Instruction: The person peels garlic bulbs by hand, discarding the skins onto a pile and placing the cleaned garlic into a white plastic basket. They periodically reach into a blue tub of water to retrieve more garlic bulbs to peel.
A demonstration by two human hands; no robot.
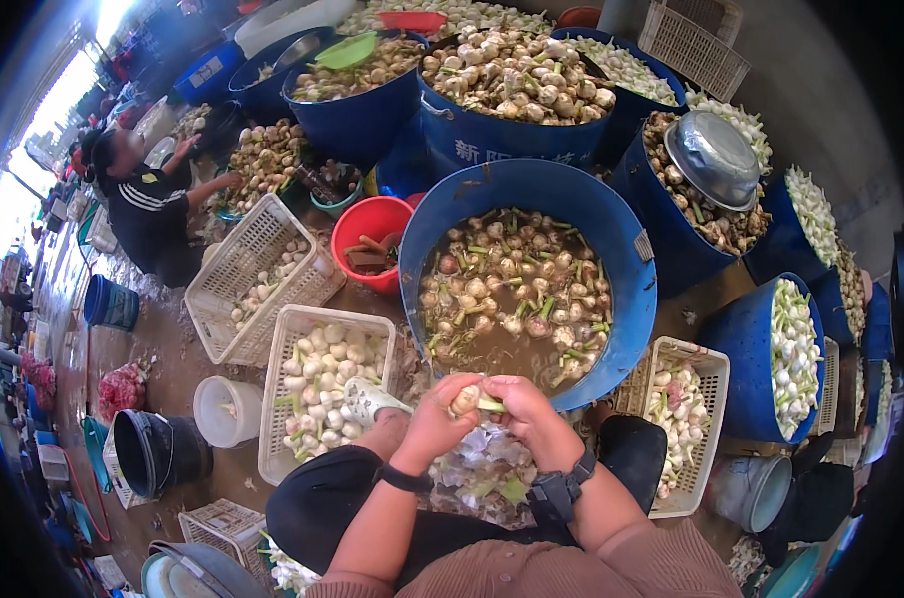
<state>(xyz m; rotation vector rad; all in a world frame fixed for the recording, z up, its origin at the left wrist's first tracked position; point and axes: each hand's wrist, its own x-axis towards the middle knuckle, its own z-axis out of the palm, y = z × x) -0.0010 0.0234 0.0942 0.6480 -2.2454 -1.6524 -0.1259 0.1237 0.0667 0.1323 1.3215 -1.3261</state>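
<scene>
Between my two hands, in front of the large blue tub (531,184), is a garlic bulb (465,400) with a short green stem. My left hand (434,427) is closed around the bulb. My right hand (524,407) is closed at the stem side, fingers and thumb bent over it. The tub holds brown water with many unpeeled bulbs (512,289) floating in it. Loose peelings (482,463) lie below my hands, between my knees. Left of my left hand stands a white crate (269,399) of peeled bulbs.
Another white crate (709,439) of garlic is at my right knee. A red bucket (344,229), a white bucket (213,411) and a black bucket (163,463) stand left. Full blue barrels (676,269) line the back and right. A person (138,204) works at far left.
</scene>
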